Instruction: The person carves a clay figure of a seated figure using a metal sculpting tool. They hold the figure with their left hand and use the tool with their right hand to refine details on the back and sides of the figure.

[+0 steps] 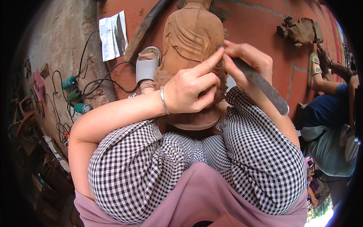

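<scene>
A brown carved wooden statue (193,32) with draped robe folds stands between my knees on a round base (194,121). My right hand (247,60) is closed around a dark, flat metal file (262,85), whose rounded end points back toward my right forearm. The file's far end meets the statue's right side. There, my left hand (193,85) reaches across the statue, index fingertip at the file's tip and other fingers curled in. Its thumb is hidden. A thin metal bangle (163,100) circles my left wrist.
Green power tools (75,94) with black cords lie on the left. A grey sandal (148,68) is on my left foot. Near it are a printed sheet (112,36) and a long timber piece (141,36). Brown crumpled material (298,32) lies far right; another person (327,117) sits at right.
</scene>
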### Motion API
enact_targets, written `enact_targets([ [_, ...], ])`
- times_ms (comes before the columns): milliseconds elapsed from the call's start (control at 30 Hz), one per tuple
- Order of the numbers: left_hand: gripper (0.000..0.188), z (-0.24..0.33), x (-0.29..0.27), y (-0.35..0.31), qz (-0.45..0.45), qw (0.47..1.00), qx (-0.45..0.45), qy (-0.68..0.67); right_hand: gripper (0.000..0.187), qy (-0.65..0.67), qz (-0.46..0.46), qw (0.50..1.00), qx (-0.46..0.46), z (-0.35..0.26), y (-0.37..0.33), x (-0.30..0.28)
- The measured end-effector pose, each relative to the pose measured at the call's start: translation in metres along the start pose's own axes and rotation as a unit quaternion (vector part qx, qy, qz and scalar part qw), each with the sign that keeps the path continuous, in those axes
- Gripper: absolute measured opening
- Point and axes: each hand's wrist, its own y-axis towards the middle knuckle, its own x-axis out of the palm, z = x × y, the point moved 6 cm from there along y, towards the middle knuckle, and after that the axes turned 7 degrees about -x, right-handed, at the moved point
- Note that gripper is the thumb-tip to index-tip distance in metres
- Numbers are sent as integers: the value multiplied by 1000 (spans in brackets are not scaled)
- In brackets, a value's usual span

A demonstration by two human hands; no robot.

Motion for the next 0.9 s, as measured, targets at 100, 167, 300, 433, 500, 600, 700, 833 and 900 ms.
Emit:
enact_targets([
  [100,8,1,-1,0,22,1000,-1,13,11,4,28,999,-18,3,10,3],
  [167,8,-2,-1,-2,-6,1000,-12,23,11,2,14,1000,-14,7,-6,7],
  [300,12,-3,2,-5,-50,998,-10,25,11,9,-11,1000,-3,5,-23,3],
  [433,12,1,0,0,-18,999,-13,31,11,50,51,997,-7,7,-3,5],
  [500,12,0,1,-1,-32,999,-11,41,11,36,35,999,12,8,-20,5],
  [600,12,-2,4,-5,-54,997,14,50,12,34,16,999,11,6,-28,5],
  [700,13,1,1,-3,-31,998,11,58,11,53,19,998,-8,4,-18,4],
  [833,13,0,1,-5,-34,997,14,69,10,60,39,997,-11,10,-24,8],
  [900,13,0,6,-4,-42,996,40,69,11,54,26,998,24,11,-40,5],
])
